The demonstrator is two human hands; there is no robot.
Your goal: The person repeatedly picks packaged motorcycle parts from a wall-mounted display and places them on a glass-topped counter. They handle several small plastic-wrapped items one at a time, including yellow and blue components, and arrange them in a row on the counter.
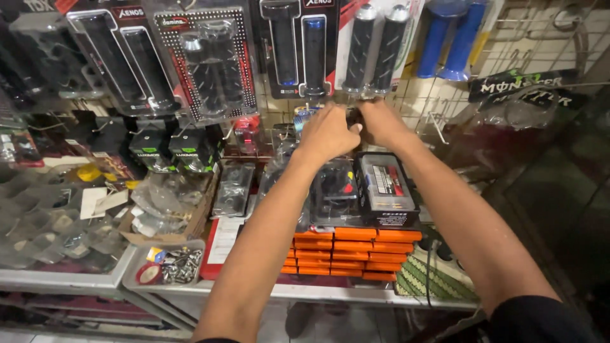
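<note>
Both my arms reach forward over a shop counter to a wire display rack. My left hand and my right hand are pressed together at the rack, fingers curled around a small dark item that they mostly hide. Just above them hangs a pair of black grips with silver ends. Under my hands lie a black boxed part with a clear lid and a bagged black part with a red button.
Packs of black handlebar grips and blue grips hang on the rack. Stacked orange boxes sit at the counter's front. A small tray of bolts and bagged parts are at the left. Glass panel at the right.
</note>
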